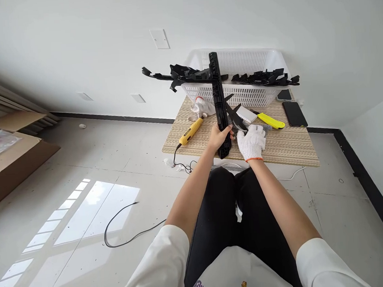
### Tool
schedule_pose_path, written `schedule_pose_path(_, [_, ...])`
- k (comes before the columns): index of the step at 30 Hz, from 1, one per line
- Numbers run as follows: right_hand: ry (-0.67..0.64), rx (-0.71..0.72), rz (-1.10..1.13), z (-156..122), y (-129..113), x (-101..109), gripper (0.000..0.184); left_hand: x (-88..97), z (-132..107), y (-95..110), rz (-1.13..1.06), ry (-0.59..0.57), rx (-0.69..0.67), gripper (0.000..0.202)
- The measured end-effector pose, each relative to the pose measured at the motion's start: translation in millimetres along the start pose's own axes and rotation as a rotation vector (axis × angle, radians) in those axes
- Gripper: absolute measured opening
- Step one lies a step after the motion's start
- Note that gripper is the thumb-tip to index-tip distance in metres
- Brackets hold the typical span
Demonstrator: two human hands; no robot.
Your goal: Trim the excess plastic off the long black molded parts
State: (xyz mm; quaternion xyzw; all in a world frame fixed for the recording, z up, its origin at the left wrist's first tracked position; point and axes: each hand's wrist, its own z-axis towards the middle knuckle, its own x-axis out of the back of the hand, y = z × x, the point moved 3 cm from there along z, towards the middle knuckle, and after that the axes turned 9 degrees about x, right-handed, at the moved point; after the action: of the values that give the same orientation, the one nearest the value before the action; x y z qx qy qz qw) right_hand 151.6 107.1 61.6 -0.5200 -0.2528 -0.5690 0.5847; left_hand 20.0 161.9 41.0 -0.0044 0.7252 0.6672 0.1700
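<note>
1. Black plastic makes up the long bar [219,103] in the bare left hand [219,137]; the fingers are wrapped firmly about it near its lower end, and its far end points to twelve o'clock.
2. At three o'clock from that hand, the right hand [252,143], in a white knit glove with an orange hem, has its fingers curled tight on the near end of a black forked piece [237,117]. Its prongs point toward eleven o'clock, just beside the bar; I cannot tell whether they touch.
3. Just beyond the right hand, a white box [246,114] lies at twelve o'clock, a yellow-handled tool [271,121] between one and two, and a black phone [295,114] at two.
4. From the left hand, a yellow corded tool [191,132] sits at nine to ten o'clock and a loose white glove [204,107] near eleven, all on the striped wooden table [285,148].
5. Farther out, toward one o'clock, stands a white basket [250,95] with black plastic parts [262,77] lying across its rim.
6. On the floor, a black cable [112,246] curves at eight o'clock; well apart, at nine, is a cardboard box [17,165].
</note>
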Motion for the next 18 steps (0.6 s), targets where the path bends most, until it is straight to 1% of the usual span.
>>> schedule_pose_path(4, [0.021,-0.04,0.058,1.1,1.8,3.3,0.046,-2.3,-3.0,4.0,0.025,-0.034,0.029,0.034])
schedule_pose_path(7, [0.007,-0.039,0.096,2.3,2.8,3.7,0.052,-2.6,-3.4,8.6,0.022,-0.041,0.053,0.036])
schedule_pose_path(11, [0.001,0.013,0.099,2.0,5.1,4.3,0.052,-0.4,-3.5,10.7,0.001,-0.027,0.079,0.038])
schedule_pose_path(13, [0.004,0.013,0.09,1.4,6.2,4.7,0.051,0.0,-4.0,9.9,-0.005,-0.033,0.074,0.039])
schedule_pose_path(18, [-0.019,-0.014,0.098,0.6,5.7,5.3,0.046,-1.4,-11.4,8.8,0.001,-0.123,0.087,0.04])
